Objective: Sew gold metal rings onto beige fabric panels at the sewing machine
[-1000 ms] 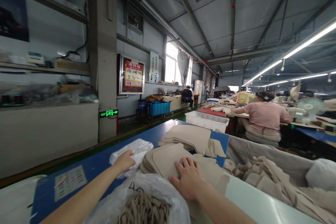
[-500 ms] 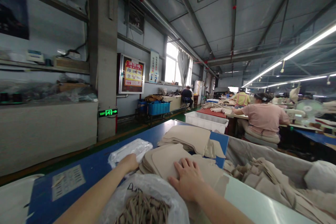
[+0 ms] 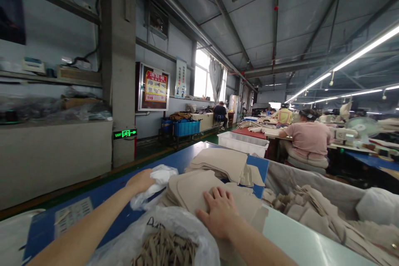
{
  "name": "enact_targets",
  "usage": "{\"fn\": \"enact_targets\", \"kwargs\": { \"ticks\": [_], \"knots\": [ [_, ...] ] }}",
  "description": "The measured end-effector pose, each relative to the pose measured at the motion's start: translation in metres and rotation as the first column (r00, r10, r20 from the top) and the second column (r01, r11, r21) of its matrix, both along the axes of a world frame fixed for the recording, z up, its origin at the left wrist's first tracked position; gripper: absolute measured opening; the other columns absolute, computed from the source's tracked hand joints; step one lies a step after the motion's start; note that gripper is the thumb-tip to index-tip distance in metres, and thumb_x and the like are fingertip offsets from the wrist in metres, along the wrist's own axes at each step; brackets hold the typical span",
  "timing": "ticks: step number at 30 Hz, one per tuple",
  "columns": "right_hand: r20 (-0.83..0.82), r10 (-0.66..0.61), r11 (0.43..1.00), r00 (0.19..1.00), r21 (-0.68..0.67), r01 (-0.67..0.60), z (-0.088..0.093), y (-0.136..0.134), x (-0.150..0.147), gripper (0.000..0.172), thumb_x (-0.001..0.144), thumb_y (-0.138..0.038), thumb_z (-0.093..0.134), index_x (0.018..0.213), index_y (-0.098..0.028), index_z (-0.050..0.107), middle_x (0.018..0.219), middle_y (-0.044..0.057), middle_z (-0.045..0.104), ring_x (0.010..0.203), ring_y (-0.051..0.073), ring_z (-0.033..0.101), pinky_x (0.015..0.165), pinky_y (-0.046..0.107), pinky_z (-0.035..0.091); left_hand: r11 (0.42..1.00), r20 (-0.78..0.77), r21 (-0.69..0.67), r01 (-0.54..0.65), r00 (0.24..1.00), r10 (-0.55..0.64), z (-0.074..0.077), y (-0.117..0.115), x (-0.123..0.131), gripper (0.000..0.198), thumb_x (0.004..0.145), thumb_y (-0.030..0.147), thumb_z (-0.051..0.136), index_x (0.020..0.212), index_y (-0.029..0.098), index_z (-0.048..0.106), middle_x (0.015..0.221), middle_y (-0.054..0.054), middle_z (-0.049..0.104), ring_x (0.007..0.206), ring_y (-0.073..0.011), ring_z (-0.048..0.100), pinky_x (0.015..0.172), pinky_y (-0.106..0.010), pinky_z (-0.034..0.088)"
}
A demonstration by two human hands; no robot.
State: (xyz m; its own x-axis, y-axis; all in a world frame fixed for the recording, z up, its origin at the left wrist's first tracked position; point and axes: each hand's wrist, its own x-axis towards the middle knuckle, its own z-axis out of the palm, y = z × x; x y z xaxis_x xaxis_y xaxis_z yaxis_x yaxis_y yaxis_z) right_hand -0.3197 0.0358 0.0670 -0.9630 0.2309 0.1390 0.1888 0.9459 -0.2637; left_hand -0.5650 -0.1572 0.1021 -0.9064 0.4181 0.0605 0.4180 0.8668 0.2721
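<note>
My left hand is closed on a crumpled white plastic bag lying on the blue table. My right hand lies flat, fingers spread, on a stack of beige cut fabric pieces. A second beige stack sits just beyond it. Close to me, between my forearms, a clear plastic bag holds several thin beige strips.
A grey-lined bin of beige scraps lies to my right. Past the table stand a white tub and blue crates. A seated person in pink works at a sewing table. A concrete pillar rises at left.
My left hand has bunched the white plastic bag and lifted it a little toward the fabric stack. My right hand has stayed flat on the stack.
</note>
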Motion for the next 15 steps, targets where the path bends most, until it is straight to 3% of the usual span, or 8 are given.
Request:
{"fn": "enact_targets", "kwargs": {
  "ticks": [5,8,11,15],
  "knots": [
    [0.000,0.003,1.000,1.000,-0.008,-0.003,0.002,0.000,0.001,0.067,0.087,-0.058,0.036,0.138,-0.017,0.044,0.146,0.019,0.036,0.135,0.038,0.027,0.106,0.057,0.018,0.986,0.059,0.165,0.020,0.998,-0.030,0.024,-0.011,-0.004,0.009,0.086,0.020,0.057,0.080,0.013,0.061,0.081,-0.001,0.066,0.079,-0.0168,0.065,0.073,-0.032,0.051],
    [0.003,0.009,1.000,1.000,-0.024,-0.009,0.002,-0.001,0.000,0.068,0.086,-0.058,0.036,0.138,-0.015,0.044,0.145,0.021,0.036,0.135,0.039,0.026,0.106,0.057,0.017,0.964,0.104,0.265,0.024,0.993,-0.054,0.035,-0.017,0.002,0.009,0.075,0.010,0.052,0.076,0.015,0.059,0.070,0.001,0.065,0.071,-0.0182,0.066,0.062,-0.026,0.049],
    [-0.020,0.020,0.997,1.000,-0.071,-0.022,0.001,0.000,-0.001,0.068,0.086,-0.057,0.038,0.137,-0.013,0.045,0.143,0.023,0.037,0.135,0.040,0.026,0.106,0.058,0.016,0.933,0.132,0.357,0.045,0.986,-0.098,0.050,-0.020,0.017,0.016,0.065,0.017,0.048,0.077,0.018,0.058,0.064,0.002,0.064,0.064,-0.0202,0.065,0.053,-0.025,0.047],
    [-0.049,0.020,0.989,0.999,-0.146,-0.027,0.000,0.001,-0.004,0.065,0.083,-0.055,0.046,0.132,-0.013,0.050,0.142,0.021,0.040,0.135,0.038,0.027,0.107,0.056,0.015,0.892,0.123,0.441,0.102,0.977,-0.173,0.085,-0.017,0.050,0.028,0.060,0.024,0.046,0.083,0.016,0.058,0.066,0.000,0.066,0.059,-0.0180,0.061,0.049,-0.024,0.044]
  ]
}}
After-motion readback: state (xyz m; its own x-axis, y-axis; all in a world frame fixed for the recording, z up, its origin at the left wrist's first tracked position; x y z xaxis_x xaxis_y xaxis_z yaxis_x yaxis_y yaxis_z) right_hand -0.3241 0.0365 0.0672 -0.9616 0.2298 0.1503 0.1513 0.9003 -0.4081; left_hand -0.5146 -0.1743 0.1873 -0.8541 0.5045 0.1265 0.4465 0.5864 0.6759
